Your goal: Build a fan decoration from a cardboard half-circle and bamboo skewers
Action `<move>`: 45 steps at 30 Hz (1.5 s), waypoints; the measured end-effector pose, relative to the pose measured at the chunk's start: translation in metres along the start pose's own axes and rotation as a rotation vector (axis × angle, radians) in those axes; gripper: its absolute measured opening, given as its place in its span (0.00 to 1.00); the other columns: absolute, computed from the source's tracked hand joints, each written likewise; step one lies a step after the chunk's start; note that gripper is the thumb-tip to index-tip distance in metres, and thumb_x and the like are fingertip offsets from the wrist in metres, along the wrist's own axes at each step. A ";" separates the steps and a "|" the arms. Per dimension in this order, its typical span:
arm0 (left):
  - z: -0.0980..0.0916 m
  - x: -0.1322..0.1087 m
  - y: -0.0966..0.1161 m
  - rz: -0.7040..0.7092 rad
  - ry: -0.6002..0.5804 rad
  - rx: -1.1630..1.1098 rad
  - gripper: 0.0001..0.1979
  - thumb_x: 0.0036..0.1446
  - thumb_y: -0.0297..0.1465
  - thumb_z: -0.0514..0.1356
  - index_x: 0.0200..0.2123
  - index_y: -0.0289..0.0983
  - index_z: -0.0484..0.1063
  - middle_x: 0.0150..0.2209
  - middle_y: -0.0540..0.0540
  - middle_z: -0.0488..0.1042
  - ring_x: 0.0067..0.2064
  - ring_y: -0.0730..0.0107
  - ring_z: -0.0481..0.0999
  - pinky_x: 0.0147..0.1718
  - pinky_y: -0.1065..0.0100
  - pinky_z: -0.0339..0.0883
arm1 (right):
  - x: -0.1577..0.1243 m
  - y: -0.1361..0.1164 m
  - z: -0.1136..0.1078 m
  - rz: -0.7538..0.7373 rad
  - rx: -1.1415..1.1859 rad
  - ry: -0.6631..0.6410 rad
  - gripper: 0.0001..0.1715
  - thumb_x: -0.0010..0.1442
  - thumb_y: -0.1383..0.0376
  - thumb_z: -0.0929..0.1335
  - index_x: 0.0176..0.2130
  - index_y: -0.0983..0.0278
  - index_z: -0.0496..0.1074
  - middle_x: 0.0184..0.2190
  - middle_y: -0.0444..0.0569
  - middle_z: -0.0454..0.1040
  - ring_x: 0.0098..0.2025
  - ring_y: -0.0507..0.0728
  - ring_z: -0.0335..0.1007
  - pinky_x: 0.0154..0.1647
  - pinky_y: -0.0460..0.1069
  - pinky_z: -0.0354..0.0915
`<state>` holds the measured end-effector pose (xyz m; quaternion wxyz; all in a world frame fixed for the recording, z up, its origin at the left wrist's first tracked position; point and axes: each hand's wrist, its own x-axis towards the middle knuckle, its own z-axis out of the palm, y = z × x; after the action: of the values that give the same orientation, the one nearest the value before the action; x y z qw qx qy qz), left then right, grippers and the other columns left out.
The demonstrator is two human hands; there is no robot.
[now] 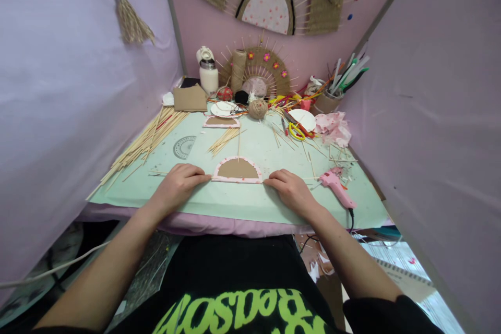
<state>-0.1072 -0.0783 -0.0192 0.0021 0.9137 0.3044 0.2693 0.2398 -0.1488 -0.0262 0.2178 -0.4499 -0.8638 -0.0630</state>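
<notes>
A brown cardboard half-circle (237, 169) with a pink-and-white patterned border lies flat on the pale green mat (235, 203). One thin wooden stick stands out from its curved top edge. My left hand (178, 183) rests at its left corner, fingers curled and pressing down on the tip. My right hand (288, 188) sits at the right corner, its fingers likewise bent onto the edge. Both hands pin the piece to the mat.
A pink glue gun (337, 188) lies right of my right hand. Long sticks (146, 138) fan along the left edge, a smaller bundle (224, 141) behind the piece. A second half-circle (221, 121), a twine ball (257, 108), scissors (296, 130) and a white bottle (209, 75) crowd the back.
</notes>
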 end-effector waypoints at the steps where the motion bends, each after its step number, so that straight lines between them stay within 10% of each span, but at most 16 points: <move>1: 0.000 0.000 0.000 -0.002 0.001 -0.004 0.18 0.67 0.28 0.49 0.42 0.42 0.79 0.38 0.45 0.79 0.39 0.66 0.75 0.42 0.62 0.64 | 0.000 0.000 0.000 -0.001 0.000 0.003 0.17 0.63 0.77 0.62 0.44 0.63 0.76 0.37 0.52 0.76 0.38 0.57 0.69 0.36 0.50 0.65; 45: 0.001 0.000 -0.001 0.032 0.004 0.027 0.17 0.67 0.27 0.49 0.43 0.41 0.79 0.38 0.45 0.79 0.40 0.67 0.74 0.41 0.63 0.64 | 0.000 -0.001 0.001 0.007 0.005 0.006 0.18 0.62 0.77 0.63 0.44 0.62 0.76 0.37 0.51 0.76 0.39 0.56 0.68 0.37 0.50 0.64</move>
<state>-0.1076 -0.0773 -0.0202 -0.0152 0.9179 0.2933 0.2668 0.2393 -0.1491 -0.0267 0.2217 -0.4520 -0.8618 -0.0616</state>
